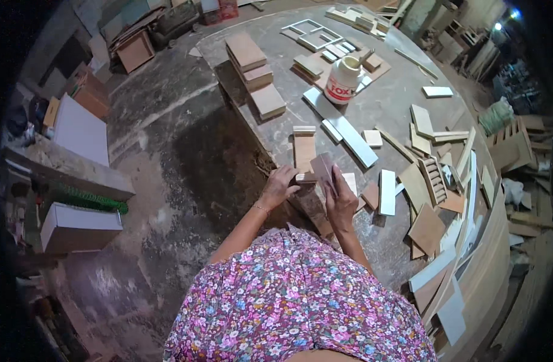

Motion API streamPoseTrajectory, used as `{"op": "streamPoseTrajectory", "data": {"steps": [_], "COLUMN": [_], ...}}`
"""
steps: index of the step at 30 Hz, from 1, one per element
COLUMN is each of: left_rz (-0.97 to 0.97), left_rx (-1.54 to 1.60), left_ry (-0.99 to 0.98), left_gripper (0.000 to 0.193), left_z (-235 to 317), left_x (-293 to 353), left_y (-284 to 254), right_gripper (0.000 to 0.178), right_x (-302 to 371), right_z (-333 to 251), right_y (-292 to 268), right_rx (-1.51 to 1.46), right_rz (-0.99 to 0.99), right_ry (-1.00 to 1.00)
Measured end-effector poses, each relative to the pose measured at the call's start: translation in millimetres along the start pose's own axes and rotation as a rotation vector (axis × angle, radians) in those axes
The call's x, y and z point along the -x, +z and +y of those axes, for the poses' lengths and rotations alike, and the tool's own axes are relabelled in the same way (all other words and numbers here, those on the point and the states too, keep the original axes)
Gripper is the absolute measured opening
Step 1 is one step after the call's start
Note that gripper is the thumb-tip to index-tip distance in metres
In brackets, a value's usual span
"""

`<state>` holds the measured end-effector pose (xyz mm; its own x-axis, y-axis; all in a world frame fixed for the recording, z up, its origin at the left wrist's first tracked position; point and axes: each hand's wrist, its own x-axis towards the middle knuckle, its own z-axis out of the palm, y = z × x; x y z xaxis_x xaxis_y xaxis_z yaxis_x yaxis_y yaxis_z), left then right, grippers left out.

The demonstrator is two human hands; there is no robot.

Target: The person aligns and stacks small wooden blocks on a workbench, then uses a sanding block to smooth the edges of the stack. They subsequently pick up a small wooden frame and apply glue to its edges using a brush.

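Note:
A small wooden piece [304,151] with raised strips at its two ends lies near the table's edge in front of me. My left hand [280,186] is at its near end, fingers bent and fingertips against the strip there. My right hand [343,202] grips a thin, flat, brownish rectangular piece [322,166] between thumb and fingers, tilted up just right of the wooden piece. Whether that flat piece touches the wooden one, I cannot tell. A pale block [349,183] shows partly behind my right hand.
Stacked wooden blocks [252,72] stand along the table's left edge. Beyond my hands are a white jar [344,80] with a brush-like handle in it, a long white strip [343,128] and a white frame [312,34]. Wood offcuts [426,230] crowd the right side.

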<state>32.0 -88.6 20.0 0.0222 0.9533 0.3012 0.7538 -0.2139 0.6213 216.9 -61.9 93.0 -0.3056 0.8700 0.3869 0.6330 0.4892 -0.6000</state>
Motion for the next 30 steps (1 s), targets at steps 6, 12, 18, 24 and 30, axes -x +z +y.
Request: {"op": "streamPoseTrajectory", "data": {"steps": [6, 12, 18, 24, 30], "left_rz": [0.087, 0.076, 0.093, 0.099, 0.154], "left_rx": [-0.076, -0.117, -0.115, -0.106, -0.052], "left_ry": [0.023, -0.017, -0.024, -0.046, -0.035], "left_gripper": [0.048, 0.042, 0.038, 0.044, 0.051], "left_z": [2.9, 13.0, 1.2, 6.2, 8.1], "left_x": [-2.7, -7.6, -6.3, -6.6, -5.3], "left_y": [5.2, 5.7, 16.0, 15.5, 13.5], "right_gripper": [0.045, 0.047, 0.048, 0.045, 0.043], "right_x": [-2.8, 1.5, 2.3, 0.5, -23.1], "right_z": [-0.8, 15.3, 20.7, 24.7, 55.6], "right_y": [0.8, 5.6, 2.2, 1.9, 9.5], "right_rx": [-0.053, -0.016, -0.054, -0.052, -0.081], "right_rz": [-0.006, 0.067, 0.084, 0.116, 0.125], "right_ry": [0.035, 0.03, 0.066, 0.052, 0.197]}}
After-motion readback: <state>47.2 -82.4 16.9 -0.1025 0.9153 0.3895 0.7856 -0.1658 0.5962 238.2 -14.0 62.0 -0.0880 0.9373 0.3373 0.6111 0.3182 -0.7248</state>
